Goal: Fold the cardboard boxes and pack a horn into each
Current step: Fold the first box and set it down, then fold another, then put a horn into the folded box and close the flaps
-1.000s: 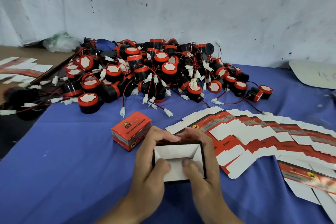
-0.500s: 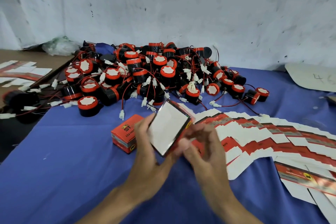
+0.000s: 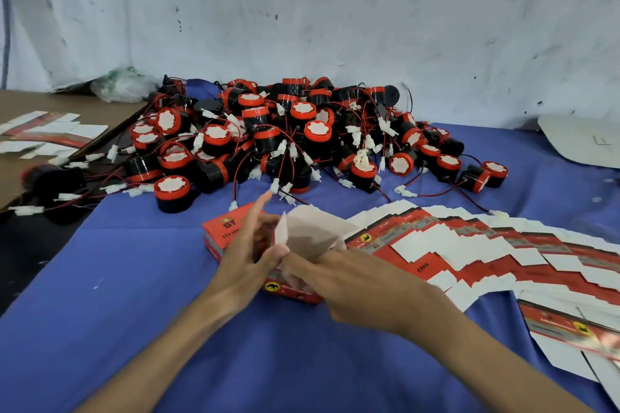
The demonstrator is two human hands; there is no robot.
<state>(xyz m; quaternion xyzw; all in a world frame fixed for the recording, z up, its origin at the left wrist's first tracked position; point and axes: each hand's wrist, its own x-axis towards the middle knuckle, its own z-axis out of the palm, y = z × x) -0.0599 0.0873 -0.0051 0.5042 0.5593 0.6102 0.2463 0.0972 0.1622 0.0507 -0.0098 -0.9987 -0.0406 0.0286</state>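
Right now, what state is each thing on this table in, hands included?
half-folded box, one end open, white flap raised
closed box, folded shut, lying on the blue cloth
flat box blanks, unfolded, fanned out overlapping
horns, loose in a heap, wires tangled
left hand, pinches the half-folded box
right hand, blurred, fingertips at that box, grip unclear

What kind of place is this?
Probably a small packing workshop: a heap of red-and-black horns, a fan of flat printed box blanks on a blue tablecloth, and a left hand holding a half-folded box.
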